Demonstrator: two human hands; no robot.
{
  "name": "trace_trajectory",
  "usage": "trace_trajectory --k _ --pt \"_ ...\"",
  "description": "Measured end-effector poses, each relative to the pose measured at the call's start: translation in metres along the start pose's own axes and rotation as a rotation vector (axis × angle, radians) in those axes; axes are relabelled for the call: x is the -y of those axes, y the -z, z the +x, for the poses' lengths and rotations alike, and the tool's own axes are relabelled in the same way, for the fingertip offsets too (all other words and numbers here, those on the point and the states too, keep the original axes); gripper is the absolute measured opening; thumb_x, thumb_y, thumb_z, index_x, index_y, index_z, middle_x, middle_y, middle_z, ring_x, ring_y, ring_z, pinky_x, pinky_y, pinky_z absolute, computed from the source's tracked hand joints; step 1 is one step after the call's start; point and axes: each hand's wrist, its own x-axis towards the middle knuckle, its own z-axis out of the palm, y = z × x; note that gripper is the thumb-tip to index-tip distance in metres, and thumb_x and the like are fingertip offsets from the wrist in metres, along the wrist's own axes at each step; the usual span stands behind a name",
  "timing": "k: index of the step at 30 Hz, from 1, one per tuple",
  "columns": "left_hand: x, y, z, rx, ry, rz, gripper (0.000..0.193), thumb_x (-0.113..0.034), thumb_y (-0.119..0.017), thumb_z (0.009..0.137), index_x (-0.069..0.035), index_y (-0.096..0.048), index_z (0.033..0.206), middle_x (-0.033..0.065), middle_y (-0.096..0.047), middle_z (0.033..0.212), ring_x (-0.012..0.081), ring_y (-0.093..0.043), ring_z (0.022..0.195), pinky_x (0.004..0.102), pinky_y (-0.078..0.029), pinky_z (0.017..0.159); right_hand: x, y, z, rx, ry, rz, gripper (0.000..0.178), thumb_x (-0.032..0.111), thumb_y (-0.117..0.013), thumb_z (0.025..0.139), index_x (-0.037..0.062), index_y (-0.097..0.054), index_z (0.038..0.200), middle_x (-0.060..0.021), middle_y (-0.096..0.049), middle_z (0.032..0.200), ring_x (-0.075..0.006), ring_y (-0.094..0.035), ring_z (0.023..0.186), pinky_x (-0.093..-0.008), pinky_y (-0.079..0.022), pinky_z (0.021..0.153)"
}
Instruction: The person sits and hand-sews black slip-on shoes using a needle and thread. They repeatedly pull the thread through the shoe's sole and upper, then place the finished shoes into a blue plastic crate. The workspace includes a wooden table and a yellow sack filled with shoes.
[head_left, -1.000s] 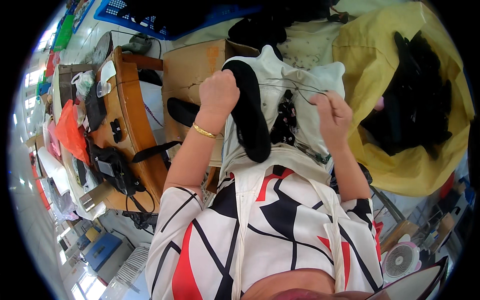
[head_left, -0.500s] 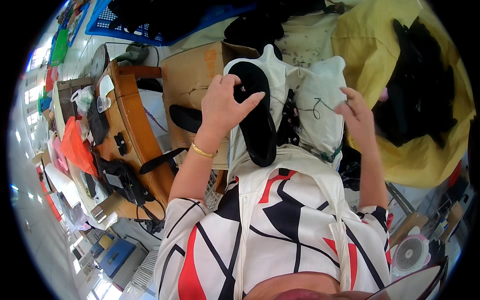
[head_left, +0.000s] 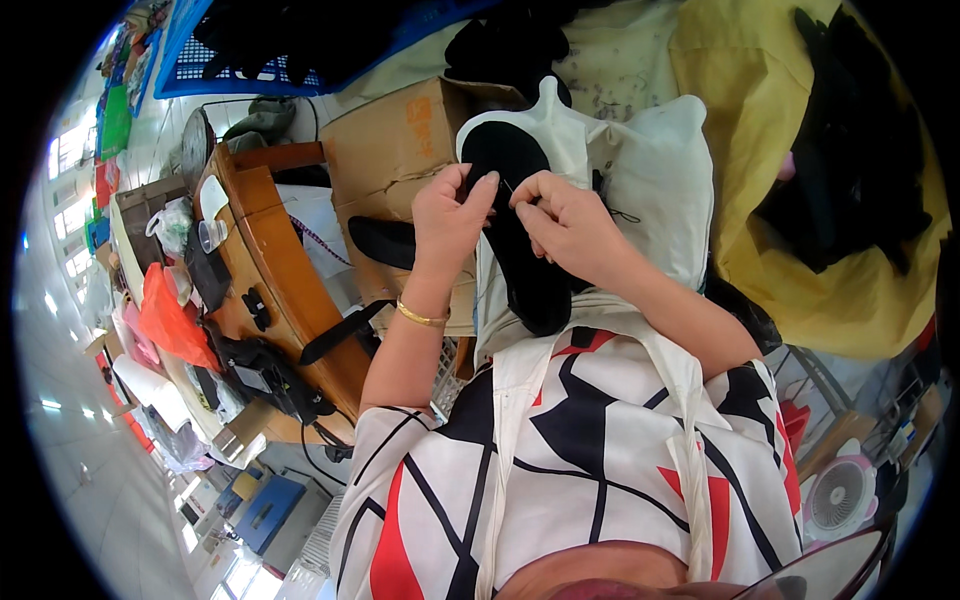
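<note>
A black cloth shoe point(head_left: 538, 290) lies lengthwise on my lap, its wide end away from me. My left hand point(head_left: 450, 218) is closed on its left edge, thumb and forefinger pinching near the middle. Over the shoe, my right hand point(head_left: 568, 222) is closed in a pinch, its fingertips almost meeting the left thumb. A thin sliver like a needle point(head_left: 507, 186) shows at those fingertips. Some dark thread point(head_left: 625, 216) lies on the white apron point(head_left: 665, 165) to the right.
A cardboard box point(head_left: 385, 135) with another black shoe point(head_left: 382, 240) by it stands at the left, beside a wooden table point(head_left: 285, 240). Blue crates point(head_left: 205, 68) with black items are at the far left. A yellow sack point(head_left: 745, 90) of black pieces lies right; a fan point(head_left: 840, 495) stands lower right.
My right hand has come in from the right, off to the side of the apron, to the shoe beside my left hand. The left thumb has drawn in toward its fingers.
</note>
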Motion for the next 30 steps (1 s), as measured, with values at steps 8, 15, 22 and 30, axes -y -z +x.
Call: trace_trajectory --k 8,15,22,30 --pt "0.008 -0.008 -0.01 0.047 0.109 -0.517 0.019 -0.017 -0.07 0.093 0.0 -0.065 0.102 0.0003 -0.065 0.081 0.0069 -0.061 0.066 0.0213 -0.052 0.057 -0.024 0.0 0.011 -0.093 0.109 -0.225 0.01 0.008 -0.057 0.093 0.0 -0.06 0.098 -0.0013 -0.055 0.065 -0.007 -0.05 0.054 -0.0267 -0.042 0.052" --pt "0.003 -0.012 -0.012 0.036 0.109 -0.502 0.016 -0.013 -0.068 0.094 0.001 -0.066 0.102 0.002 -0.067 0.081 0.007 -0.06 0.065 0.0216 -0.052 0.059 -0.019 0.004 0.009 -0.103 0.096 -0.298 0.017 0.01 -0.058 0.086 -0.0015 -0.065 0.097 -0.0188 -0.066 0.073 -0.0288 -0.064 0.061 -0.0365 -0.05 0.061" --pt "0.003 -0.013 -0.013 0.029 0.094 -0.482 0.02 -0.017 -0.07 0.094 0.001 -0.065 0.101 0.0004 -0.064 0.08 0.0067 -0.061 0.065 0.0211 -0.051 0.056 -0.024 0.004 0.011 -0.104 0.124 -0.317 0.015 0.008 -0.057 0.089 -0.0019 -0.063 0.098 -0.0048 -0.056 0.061 -0.0089 -0.048 0.053 -0.0285 -0.042 0.052" --pt "-0.007 -0.009 -0.013 0.068 0.153 -0.369 0.016 -0.014 -0.069 0.093 0.0 -0.066 0.101 0.0011 -0.065 0.08 0.007 -0.06 0.064 0.0218 -0.052 0.058 -0.053 -0.002 0.018 -0.225 0.392 -0.59 0.012 0.011 -0.056 0.093 0.0035 -0.056 0.103 -0.0151 -0.064 0.071 -0.0314 -0.064 0.06 -0.0411 -0.048 0.055"
